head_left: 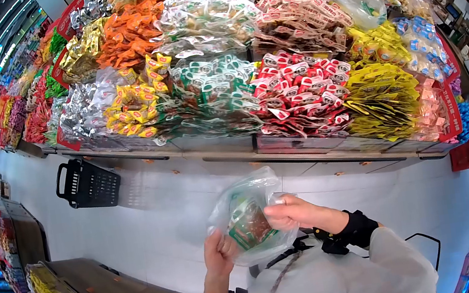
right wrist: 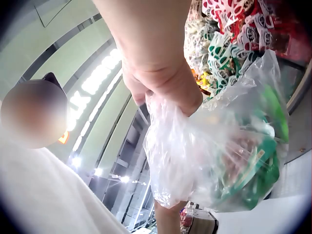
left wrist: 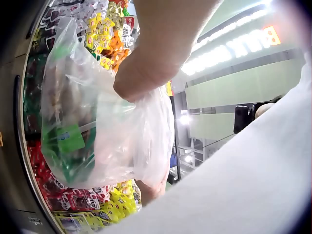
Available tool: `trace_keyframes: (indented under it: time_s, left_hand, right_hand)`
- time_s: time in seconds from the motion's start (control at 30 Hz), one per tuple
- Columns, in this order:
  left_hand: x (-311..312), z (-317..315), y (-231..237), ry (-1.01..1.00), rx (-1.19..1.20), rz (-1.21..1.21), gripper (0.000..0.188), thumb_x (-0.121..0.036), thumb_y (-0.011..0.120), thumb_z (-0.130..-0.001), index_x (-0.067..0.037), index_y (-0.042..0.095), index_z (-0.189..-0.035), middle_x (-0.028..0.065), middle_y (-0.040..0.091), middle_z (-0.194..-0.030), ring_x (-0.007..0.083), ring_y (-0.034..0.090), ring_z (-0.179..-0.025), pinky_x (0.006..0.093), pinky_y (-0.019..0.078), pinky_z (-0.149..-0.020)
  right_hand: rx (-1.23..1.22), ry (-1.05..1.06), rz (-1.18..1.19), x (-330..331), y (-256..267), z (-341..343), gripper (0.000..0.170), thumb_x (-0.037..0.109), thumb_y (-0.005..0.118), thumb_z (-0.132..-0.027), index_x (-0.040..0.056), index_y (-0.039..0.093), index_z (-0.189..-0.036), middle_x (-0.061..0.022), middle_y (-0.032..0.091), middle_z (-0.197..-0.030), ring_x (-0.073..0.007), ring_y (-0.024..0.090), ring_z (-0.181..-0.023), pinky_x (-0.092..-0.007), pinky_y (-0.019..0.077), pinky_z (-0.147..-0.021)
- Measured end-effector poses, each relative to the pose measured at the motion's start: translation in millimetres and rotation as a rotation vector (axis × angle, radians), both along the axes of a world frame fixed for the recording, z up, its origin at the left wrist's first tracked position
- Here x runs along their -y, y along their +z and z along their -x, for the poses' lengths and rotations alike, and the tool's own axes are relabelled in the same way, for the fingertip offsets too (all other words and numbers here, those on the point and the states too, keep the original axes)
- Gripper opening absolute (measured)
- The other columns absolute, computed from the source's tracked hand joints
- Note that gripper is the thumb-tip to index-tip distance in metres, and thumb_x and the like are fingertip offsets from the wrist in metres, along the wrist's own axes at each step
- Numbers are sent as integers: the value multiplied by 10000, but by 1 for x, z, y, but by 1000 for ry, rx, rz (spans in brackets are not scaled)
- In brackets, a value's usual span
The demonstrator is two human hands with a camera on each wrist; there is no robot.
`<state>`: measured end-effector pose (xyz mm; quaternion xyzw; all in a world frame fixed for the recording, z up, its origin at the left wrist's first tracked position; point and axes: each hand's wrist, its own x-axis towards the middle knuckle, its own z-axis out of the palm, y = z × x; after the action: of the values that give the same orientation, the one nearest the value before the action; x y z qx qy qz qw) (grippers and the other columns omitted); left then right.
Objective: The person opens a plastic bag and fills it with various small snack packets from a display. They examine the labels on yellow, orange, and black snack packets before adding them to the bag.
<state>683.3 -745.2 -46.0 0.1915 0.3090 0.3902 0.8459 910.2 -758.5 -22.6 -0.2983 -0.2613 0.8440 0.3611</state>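
The clear plastic bag (head_left: 230,209), holding green-trimmed snack packets (head_left: 251,226), was pinched at its sides by the curled left hand (head_left: 220,252) and right hand (head_left: 290,212); beyond, a black shopping basket (head_left: 92,183) was seen on the floor (head_left: 165,232) before heaped snacks (head_left: 216,85).

Display stand (head_left: 308,155) w/ piles: orange packets (head_left: 133,34) and pink-brown packets (head_left: 300,15) behind, then silver packets (head_left: 83,117), small yellow packets (head_left: 133,110), green-white packets (head_left: 213,86), red-white packets (head_left: 302,91), flat yellow packets (head_left: 382,100) left to right in front; white floor (head_left: 157,237) has black basket (head_left: 93,183).
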Motion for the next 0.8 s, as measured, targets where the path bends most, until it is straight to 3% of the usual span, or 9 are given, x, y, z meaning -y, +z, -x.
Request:
trace_keyframes:
  time_s: [0.13, 0.23, 0.43, 0.53, 0.73, 0.8]
  left_hand:
    - [14, -47, 7, -67, -18, -42, 391, -208, 442, -859, -156, 232, -533, -63, 195, -468, 63, 193, -398, 243, 148, -383]
    - [24, -85, 16, -90, -79, -57, 401, -223, 407, -868, -157, 235, -511, -53, 182, -444, 74, 175, -389, 246, 154, -376]
    - [41, -149, 17, -9, 49, 67, 414, -279, 357, -896, -161, 258, -512, -55, 181, -420, 74, 162, -357, 243, 146, -345]
    - [47, -175, 16, 90, 107, 81, 439, -323, 313, -917, -164, 268, -510, -60, 155, -405, 74, 132, -340, 240, 133, -335]
    - [52, -201, 22, 9, 409, -7, 473, -388, 237, -934, -167, 268, -517, -66, 127, -411, 70, 127, -347, 228, 127, -340]
    - [49, -210, 26, 5, 407, -2, 431, -410, 281, -922, -160, 304, -571, -66, 145, -438, 63, 152, -362, 219, 130, -342]
  right_hand:
    - [-63, -24, 4, 19, -5, -43, 427, 316, 390, -916, 162, 302, -528, 83, 265, -492, -37, 209, -424, -206, 135, -378]
    - [-104, -119, 41, 35, -3, -78, 413, 273, 388, -914, 152, 300, -529, 71, 266, -489, -48, 215, -419, -211, 143, -375]
    - [-97, -210, 52, 69, -4, -145, 409, 256, 383, -900, 115, 301, -525, 37, 280, -472, -65, 228, -392, -210, 152, -361]
    - [98, -274, 91, 84, 2, -174, 405, 257, 405, -891, 100, 321, -527, 13, 318, -464, -73, 259, -348, -209, 179, -323]
    - [149, -357, 10, 91, 0, -210, 318, 262, 397, -891, 73, 369, -637, -43, 372, -441, -112, 291, -272, -230, 229, -251]
    - [100, -352, 58, 85, 2, -216, 318, 294, 375, -901, 81, 370, -665, -40, 351, -424, -114, 290, -271, -233, 224, -246]
